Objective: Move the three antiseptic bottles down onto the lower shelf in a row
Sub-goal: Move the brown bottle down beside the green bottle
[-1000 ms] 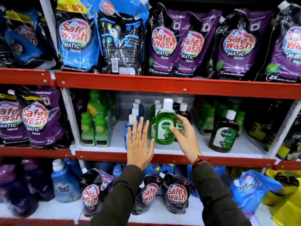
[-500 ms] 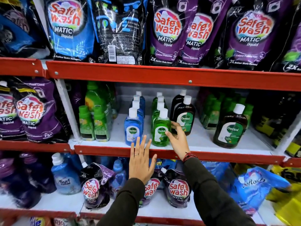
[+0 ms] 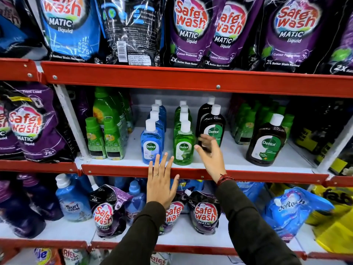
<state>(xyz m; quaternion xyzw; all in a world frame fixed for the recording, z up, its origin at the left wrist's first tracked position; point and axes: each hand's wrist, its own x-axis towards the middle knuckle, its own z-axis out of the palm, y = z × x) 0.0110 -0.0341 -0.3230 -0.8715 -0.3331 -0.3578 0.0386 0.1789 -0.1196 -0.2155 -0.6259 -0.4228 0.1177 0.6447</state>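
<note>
My left hand (image 3: 160, 185) lies flat and empty before the red shelf edge (image 3: 118, 170). My right hand (image 3: 210, 155), open and blurred, grips nothing beside the green Dettol bottle (image 3: 183, 148) and the brown Dettol bottle (image 3: 213, 127).

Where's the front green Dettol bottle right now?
Head view, middle shelf: green Dettol bottle stands near the front edge, between blue Dettol bottle and right hand.

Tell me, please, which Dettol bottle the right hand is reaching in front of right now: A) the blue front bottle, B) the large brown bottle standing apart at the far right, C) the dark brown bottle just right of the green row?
C: the right hand overlaps the lower part of the dark brown bottle, fingers spread.
</note>
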